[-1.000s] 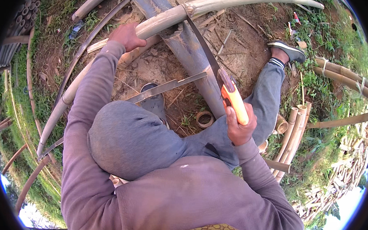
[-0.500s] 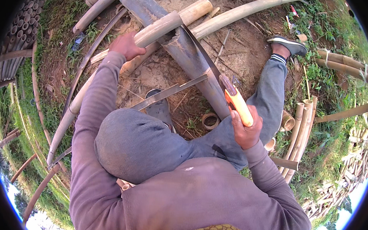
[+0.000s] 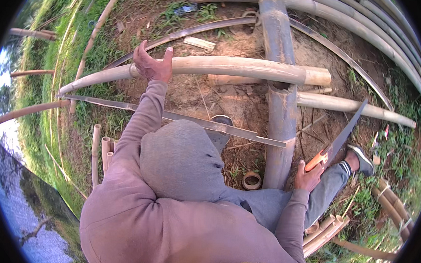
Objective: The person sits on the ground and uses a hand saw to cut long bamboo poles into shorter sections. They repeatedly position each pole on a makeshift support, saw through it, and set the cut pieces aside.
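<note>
My left hand (image 3: 153,64) lies against a pale bamboo pole (image 3: 226,68), its fingers spread and thumb apart. The pole lies crosswise over a thick grey bamboo post (image 3: 277,37), and its cut end sticks out to the right of it. A notch shows in the post just below the pole. My right hand (image 3: 309,175) is closed around the orange handle of a handsaw (image 3: 345,134). The saw's blade points up and right, apart from the pole. A narrow split strip (image 3: 210,124) crosses above my bent leg and meets the post.
Another bamboo pole (image 3: 352,103) passes by the post on the right. Long poles (image 3: 303,2) line the far side. A short bamboo ring (image 3: 251,180) sits by the post's near end. Cut bamboo pieces (image 3: 325,233) and a tied bundle (image 3: 393,207) lie at right.
The view has turned. My right hand has drawn the saw away from the bamboo, to the right. My left hand has changed from a grip on bamboo to spread fingers against the pole.
</note>
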Demonstrator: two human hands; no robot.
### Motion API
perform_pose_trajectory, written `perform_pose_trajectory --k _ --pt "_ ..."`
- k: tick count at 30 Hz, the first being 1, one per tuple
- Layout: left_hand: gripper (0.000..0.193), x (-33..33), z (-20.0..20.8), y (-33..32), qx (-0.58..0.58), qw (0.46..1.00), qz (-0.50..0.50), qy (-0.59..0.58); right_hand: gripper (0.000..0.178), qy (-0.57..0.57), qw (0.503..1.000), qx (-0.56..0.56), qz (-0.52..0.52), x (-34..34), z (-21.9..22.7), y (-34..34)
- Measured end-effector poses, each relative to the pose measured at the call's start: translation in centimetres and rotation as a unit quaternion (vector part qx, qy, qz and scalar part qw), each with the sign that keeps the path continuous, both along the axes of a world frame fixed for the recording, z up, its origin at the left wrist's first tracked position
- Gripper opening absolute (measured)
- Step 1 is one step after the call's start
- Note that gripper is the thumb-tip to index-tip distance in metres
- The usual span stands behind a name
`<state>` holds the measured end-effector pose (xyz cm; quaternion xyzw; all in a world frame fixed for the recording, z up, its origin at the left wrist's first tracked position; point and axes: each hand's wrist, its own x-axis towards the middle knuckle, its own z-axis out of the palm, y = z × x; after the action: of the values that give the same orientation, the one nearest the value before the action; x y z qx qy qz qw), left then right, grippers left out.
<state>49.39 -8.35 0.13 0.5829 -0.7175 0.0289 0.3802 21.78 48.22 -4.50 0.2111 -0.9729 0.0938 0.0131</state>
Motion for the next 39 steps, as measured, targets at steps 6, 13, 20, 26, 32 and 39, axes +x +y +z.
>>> perform_pose_trajectory --k 6,13,20,26,32,39 --pt "0.091 10.9 -3.3 -6.1 0.215 0.685 0.214 0.662 0.073 -0.063 0.972 -0.195 0.114 -3.7 5.7 -14.4" --pt "0.049 8.4 -6.4 -7.9 0.245 0.565 0.106 0.781 0.071 -0.016 0.958 -0.217 0.188 -8.9 3.1 -29.3" --pt "0.048 -2.5 6.8 5.9 0.371 0.374 -0.103 0.844 0.067 -0.124 0.935 -0.319 0.089 -25.9 7.4 -19.7" --pt "0.045 2.7 11.5 14.5 0.372 0.422 -0.075 0.823 0.083 -0.213 0.881 -0.417 0.068 -27.3 10.1 -18.6" --pt "0.064 22.7 7.3 21.2 0.166 0.530 0.172 0.813 0.087 -0.296 0.877 -0.268 0.266 -9.7 7.9 -29.4" --pt "0.071 57.8 2.8 38.1 -0.184 0.530 0.408 0.721 0.059 -0.430 0.754 -0.151 0.474 10.3 10.2 -35.1"
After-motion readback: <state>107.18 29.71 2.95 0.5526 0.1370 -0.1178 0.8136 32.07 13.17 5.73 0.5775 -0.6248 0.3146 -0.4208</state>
